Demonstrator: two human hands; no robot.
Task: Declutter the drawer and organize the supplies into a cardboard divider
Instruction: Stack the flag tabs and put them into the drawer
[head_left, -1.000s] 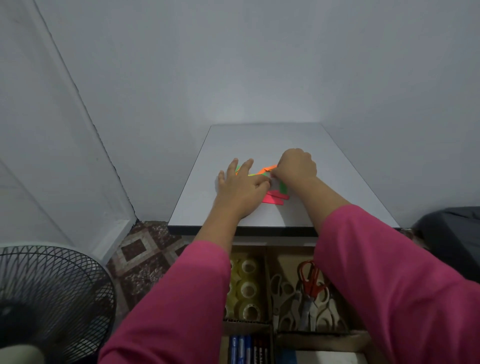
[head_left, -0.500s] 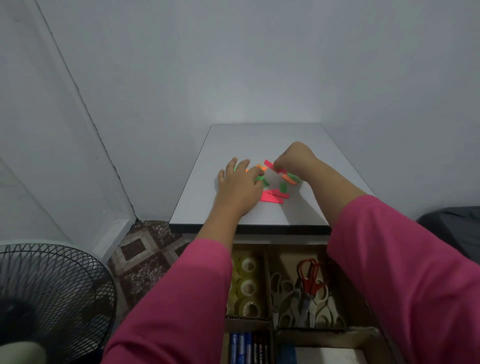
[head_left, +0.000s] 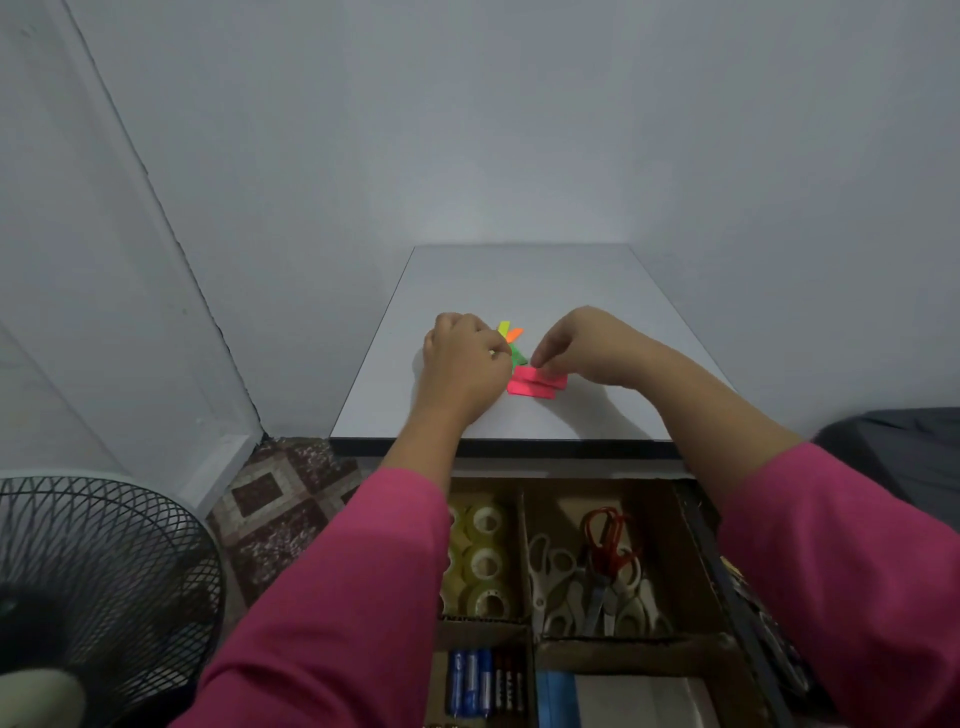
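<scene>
On the white desk top (head_left: 571, 291) lie small neon sticky strips. My left hand (head_left: 462, 364) grips a fan of yellow, orange and green strips (head_left: 511, 340), fingers curled round their near ends. My right hand (head_left: 582, 343) pinches the far edge of the pink strips (head_left: 535, 387), which lie flat on the desk. Below the desk edge the open drawer holds a cardboard divider (head_left: 524, 551): tape rolls (head_left: 485, 561) in the left compartment, scissors (head_left: 597, 566) in the right one, markers (head_left: 480, 680) nearer me.
A black floor fan (head_left: 98, 587) stands at lower left over a patterned rug (head_left: 280, 499). A dark grey soft object (head_left: 904, 452) sits at the right. Grey walls close in behind and left of the desk. A white and blue item (head_left: 623, 699) fills the near right compartment.
My left hand has gathered the scattered yellow, orange and green strips into a fan and curled round them. My right hand came nearer and down onto the pink strips.
</scene>
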